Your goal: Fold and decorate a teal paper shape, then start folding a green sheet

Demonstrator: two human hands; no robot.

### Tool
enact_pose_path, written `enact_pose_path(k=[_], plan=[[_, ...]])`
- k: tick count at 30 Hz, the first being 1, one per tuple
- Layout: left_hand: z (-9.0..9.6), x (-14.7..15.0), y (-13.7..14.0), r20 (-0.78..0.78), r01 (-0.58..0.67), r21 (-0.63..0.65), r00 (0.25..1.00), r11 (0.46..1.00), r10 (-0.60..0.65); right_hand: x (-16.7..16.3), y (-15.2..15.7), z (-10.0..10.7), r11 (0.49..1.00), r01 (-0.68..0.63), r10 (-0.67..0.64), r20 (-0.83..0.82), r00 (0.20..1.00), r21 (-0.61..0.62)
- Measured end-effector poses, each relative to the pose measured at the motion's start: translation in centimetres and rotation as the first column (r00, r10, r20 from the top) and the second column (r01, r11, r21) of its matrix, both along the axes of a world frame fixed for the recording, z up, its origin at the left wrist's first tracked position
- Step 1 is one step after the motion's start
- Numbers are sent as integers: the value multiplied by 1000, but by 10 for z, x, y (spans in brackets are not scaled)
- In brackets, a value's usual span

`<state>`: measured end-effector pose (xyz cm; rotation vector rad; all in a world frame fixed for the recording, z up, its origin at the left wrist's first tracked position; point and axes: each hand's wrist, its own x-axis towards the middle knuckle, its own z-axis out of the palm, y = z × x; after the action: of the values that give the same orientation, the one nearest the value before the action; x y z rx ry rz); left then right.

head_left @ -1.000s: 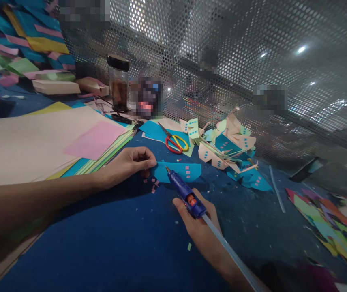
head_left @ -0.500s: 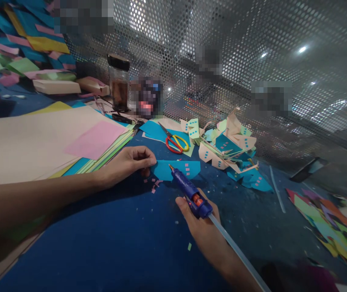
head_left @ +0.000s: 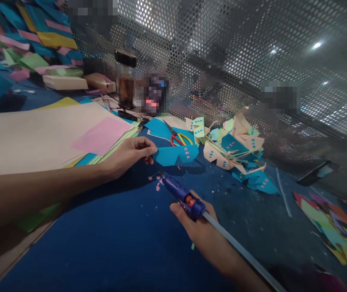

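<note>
Near the centre of the frame, the blue paper piece (head_left: 173,156) is being held by its left end in the pinched fingertips of the left hand (head_left: 137,153), while the glue gun (head_left: 178,190) is being gripped in the right hand (head_left: 202,227), lower and to the right; whether the trigger is being pressed cannot be told. Half a second ago the nozzle was being held over the blue paper piece; now it is being kept clear, below the paper's left part, just beside the loose pink squares (head_left: 157,187) on the dark blue table (head_left: 106,239). The blue paper piece is also being carried higher in the frame, so that the lower handles of the scissors (head_left: 174,133) are being partly covered by its upper edge. Three pink squares are being borne on its right part, and its left part is being left bare. By this parting of nozzle and paper, a break in the gluing is apparently being made, with attention seemingly being turned to the loose squares.
</note>
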<state>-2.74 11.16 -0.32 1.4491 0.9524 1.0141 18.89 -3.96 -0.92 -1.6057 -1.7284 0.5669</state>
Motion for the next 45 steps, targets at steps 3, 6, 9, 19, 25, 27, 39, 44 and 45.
enact_pose_path(k=[3,6,9,19,25,27,39,44,45], plan=[[0,1,0,1,10,-20,1000,1000,-10,-2,4,5,1000,-15,16,70,997,-21],[2,1,-1,-10,15,-29,1000,999,-15,-3,8,8,999,-18,24,189,982,-31],[3,1,-1,-13,22,-21,1000,1000,-23,-3,11,7,998,-41,54,266,962,-54],[-1,1,0,11,40,9,999,999,-41,-8,15,9,991,-52,89,314,945,-125],[-3,0,0,34,45,7,998,999,-45,-12,16,12,986,-44,100,357,929,-162],[-4,0,1,41,46,8,998,999,-46,-12,16,11,987,-53,105,361,926,-151],[1,2,-1,-12,39,-3,999,999,-39,-4,6,3,997,-18,30,177,984,-74],[1,2,-1,7,45,1,999,999,-45,-3,6,4,997,-17,31,184,982,-76],[0,2,-1,9,45,1,999,999,-45,-4,7,4,996,-19,35,193,980,-82]])
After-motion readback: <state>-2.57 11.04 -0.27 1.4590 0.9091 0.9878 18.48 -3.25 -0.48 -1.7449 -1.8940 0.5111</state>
